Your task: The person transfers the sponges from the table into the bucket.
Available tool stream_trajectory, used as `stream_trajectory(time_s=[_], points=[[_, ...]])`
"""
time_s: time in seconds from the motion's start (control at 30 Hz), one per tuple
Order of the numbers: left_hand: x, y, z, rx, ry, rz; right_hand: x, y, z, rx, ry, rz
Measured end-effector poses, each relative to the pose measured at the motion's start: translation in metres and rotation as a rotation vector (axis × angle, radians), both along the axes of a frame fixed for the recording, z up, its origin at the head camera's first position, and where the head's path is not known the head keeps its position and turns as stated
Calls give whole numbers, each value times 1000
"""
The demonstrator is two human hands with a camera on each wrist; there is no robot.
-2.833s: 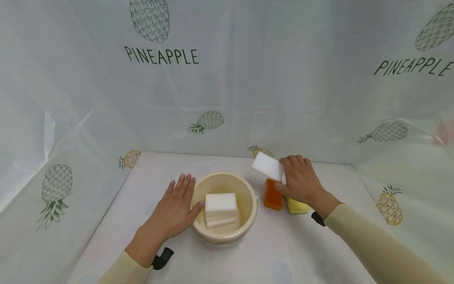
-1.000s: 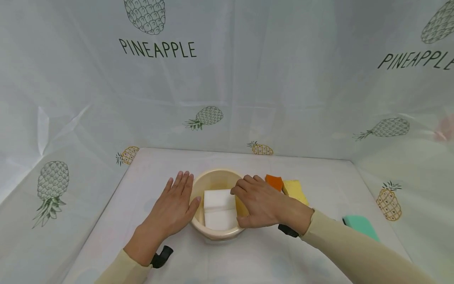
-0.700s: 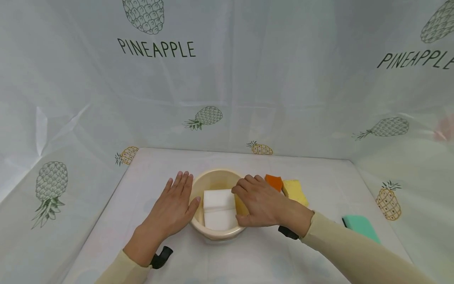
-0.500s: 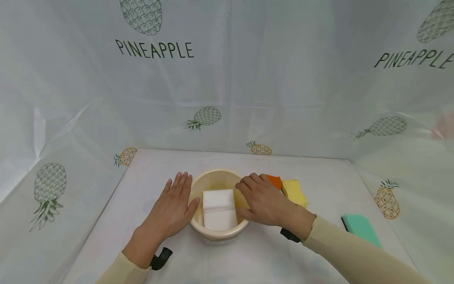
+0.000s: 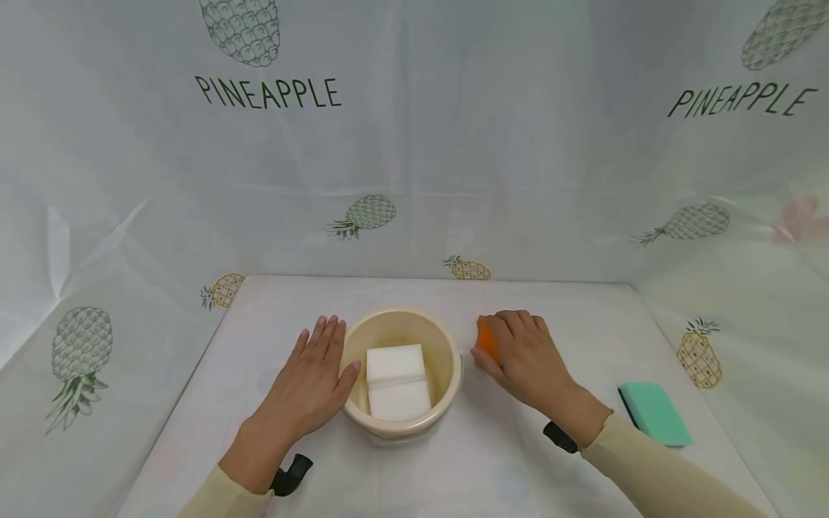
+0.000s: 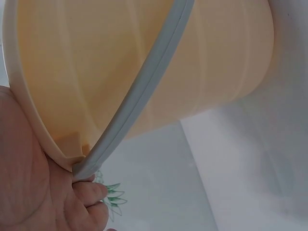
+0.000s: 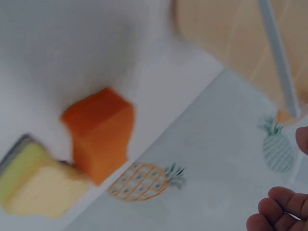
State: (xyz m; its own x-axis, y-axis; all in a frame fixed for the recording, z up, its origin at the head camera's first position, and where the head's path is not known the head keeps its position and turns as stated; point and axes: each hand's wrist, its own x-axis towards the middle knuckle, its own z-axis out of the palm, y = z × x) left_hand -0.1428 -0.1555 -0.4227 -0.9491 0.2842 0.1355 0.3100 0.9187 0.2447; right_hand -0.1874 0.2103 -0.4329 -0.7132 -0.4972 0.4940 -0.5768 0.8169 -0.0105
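A beige bucket (image 5: 395, 430) stands mid-table, holding white foam blocks (image 5: 399, 401). My left hand (image 5: 301, 392) lies flat with straight fingers along its left rim; the left wrist view shows the palm against the rim beside the grey handle (image 6: 137, 98). Right of the bucket, my right hand (image 5: 527, 360) hovers above an orange sponge (image 5: 487, 342), overlapping it in the head view. In the right wrist view that sponge stands apart from the loosely curled, empty fingers. Beside it is a yellow sponge (image 7: 48, 185) with a grey backing, hidden under the hand in the head view.
A teal sponge (image 5: 657, 414) with a dark underside lies on the right of the white-covered table (image 5: 440, 489), close to my right forearm. Pineapple-print sheeting (image 5: 492, 144) rises behind the table and on both sides.
My right hand has carried a white block into the bucket, let it go, and moved back right over the orange sponge. My left hand has stayed at the rim.
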Motion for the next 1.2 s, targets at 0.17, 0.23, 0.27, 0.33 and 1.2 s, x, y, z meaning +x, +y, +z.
stream_trajectory(time_s=[0.17,0.23,0.27,0.33,1.2], points=[[0,-1,0,8,3,-1,7,43,-17,7,-3,-178],[0,-1,0,12,1,-4,12,66,-25,9,6,-241],[0,-1,-1,13,0,-6,16,78,-29,10,14,-266],[0,0,-2,14,-7,-10,23,102,-38,23,29,-317],[0,-1,-1,28,-27,-7,97,235,-90,103,-461,-895]])
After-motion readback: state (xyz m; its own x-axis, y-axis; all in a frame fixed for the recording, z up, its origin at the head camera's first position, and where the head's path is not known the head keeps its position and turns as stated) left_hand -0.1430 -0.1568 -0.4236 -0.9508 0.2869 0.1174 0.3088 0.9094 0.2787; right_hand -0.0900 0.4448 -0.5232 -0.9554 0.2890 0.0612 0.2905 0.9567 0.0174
